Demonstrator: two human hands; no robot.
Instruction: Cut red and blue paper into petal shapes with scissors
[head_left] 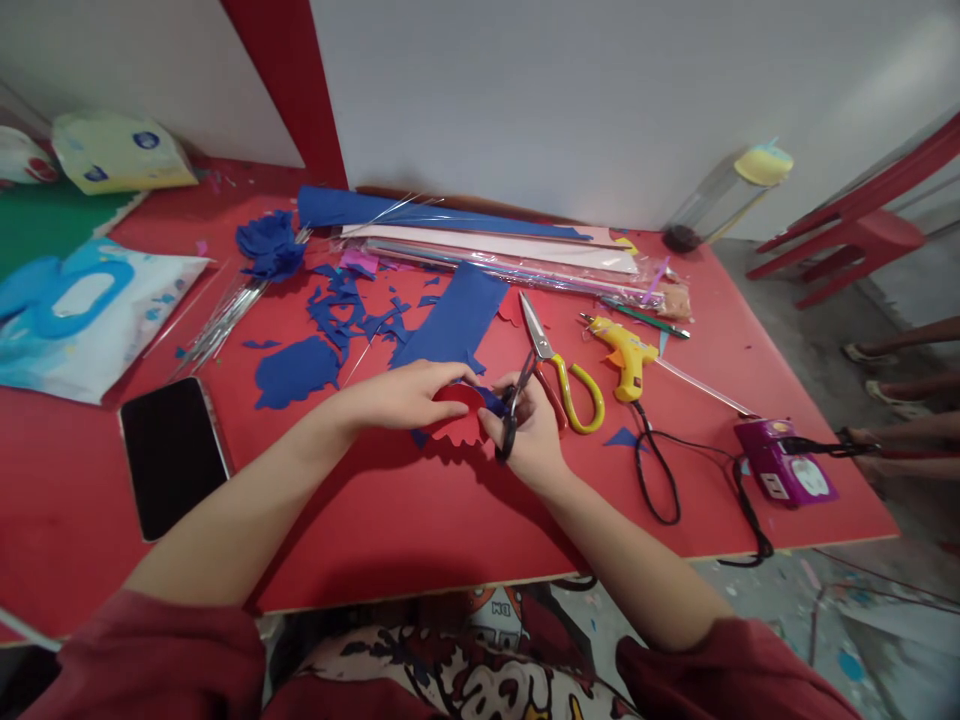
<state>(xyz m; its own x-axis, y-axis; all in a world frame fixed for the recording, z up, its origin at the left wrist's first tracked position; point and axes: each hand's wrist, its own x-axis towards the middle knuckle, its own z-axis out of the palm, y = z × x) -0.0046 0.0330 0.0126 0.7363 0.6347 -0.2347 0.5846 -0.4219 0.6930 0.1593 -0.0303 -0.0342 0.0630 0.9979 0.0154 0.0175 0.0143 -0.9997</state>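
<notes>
Both forearms reach over the near edge of the desk (360,540), angled inward; the lettering (501,608) below that edge is too unclear to read; the left hand (416,395) pinches a scalloped red piece (459,425) near that edge's middle; the right hand (536,435), fingers curled, grips black-handled scissors (508,440) just beside it.

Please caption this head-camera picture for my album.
Left hand holds a scalloped red piece; right hand holds black-handled scissors; blue scraps lie beyond.
</notes>
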